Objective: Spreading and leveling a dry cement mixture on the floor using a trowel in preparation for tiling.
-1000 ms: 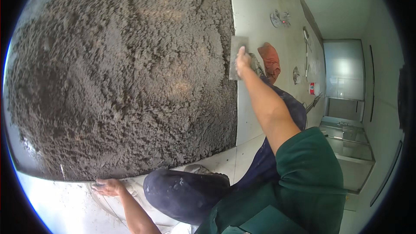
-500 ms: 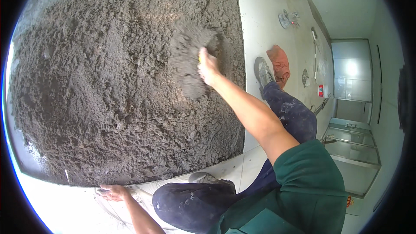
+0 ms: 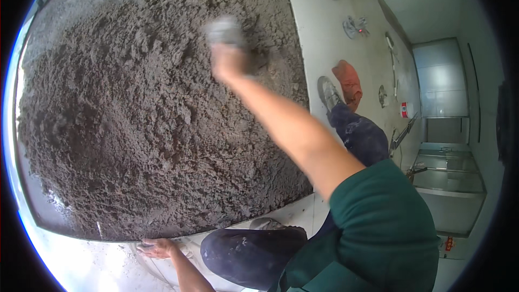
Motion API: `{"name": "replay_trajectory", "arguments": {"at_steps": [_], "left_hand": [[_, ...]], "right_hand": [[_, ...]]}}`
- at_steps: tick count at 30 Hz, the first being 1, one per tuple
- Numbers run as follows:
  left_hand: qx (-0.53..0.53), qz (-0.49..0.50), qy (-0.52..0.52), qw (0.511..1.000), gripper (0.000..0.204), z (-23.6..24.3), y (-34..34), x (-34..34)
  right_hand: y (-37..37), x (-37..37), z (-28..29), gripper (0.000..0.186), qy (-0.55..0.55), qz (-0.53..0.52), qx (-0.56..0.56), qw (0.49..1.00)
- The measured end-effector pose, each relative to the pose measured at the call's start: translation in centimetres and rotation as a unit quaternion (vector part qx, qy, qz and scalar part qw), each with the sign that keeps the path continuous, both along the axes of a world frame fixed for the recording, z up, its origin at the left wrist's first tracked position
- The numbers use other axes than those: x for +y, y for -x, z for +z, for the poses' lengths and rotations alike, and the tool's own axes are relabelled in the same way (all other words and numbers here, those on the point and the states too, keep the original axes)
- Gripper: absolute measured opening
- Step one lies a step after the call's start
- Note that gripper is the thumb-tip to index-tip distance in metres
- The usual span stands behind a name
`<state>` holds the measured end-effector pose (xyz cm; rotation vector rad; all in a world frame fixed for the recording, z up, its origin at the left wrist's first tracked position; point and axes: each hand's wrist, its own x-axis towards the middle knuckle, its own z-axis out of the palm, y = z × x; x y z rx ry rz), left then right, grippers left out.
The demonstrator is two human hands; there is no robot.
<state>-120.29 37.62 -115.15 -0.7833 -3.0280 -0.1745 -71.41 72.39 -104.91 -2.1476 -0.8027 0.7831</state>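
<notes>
Coarse grey mortar (image 3: 135, 130) covers a broad flat slab, ragged and lumpy on top, smoother toward the far end. My right hand (image 3: 228, 62) grips a flat trowel (image 3: 226, 31) over the upper right part of the mortar; both are smeared by motion. My left hand (image 3: 158, 248) is at the near edge of the coated slab, its bent fingers on the rim. My knees in dusty dark trousers are beside and below that edge.
Pale floor tiles (image 3: 316, 38) border the mortar at the right and bottom, with an orange-red cloth (image 3: 348, 81), clear-grey fittings (image 3: 354, 27), a red-and-white bucket (image 3: 405, 109) and long bars (image 3: 403, 132) on them. Glazed doors (image 3: 440, 76) stand at the far right.
My right hand with the trowel has swept from the mortar's right edge leftward onto it, then farther forward. My left hand stays at the rim. The view has shifted slightly.
</notes>
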Motion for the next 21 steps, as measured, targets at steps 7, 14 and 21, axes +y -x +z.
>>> {"name": "replay_trajectory", "arguments": {"at_steps": [7, 14, 21], "left_hand": [[-0.011, -0.033, 0.019, 0.999, 0.079, -1.7, -1.4, 1.5], [-0.007, -0.027, 0.026, 0.999, 0.081, -0.1, -2.1, 1.8], [-0.031, -0.032, 0.0, 0.999, 0.077, 0.5, -2.5, 2.1]], "right_hand": [[-16.5, -3.9, -3.6, 0.057, 0.18, -0.034, -0.295, 0.938], [-4.0, -3.6, -3.8, 0.056, 0.149, 0.053, -0.154, 0.975], [1.2, -2.6, -5.3, 0.059, 0.067, -0.072, -0.104, 0.99]]}}
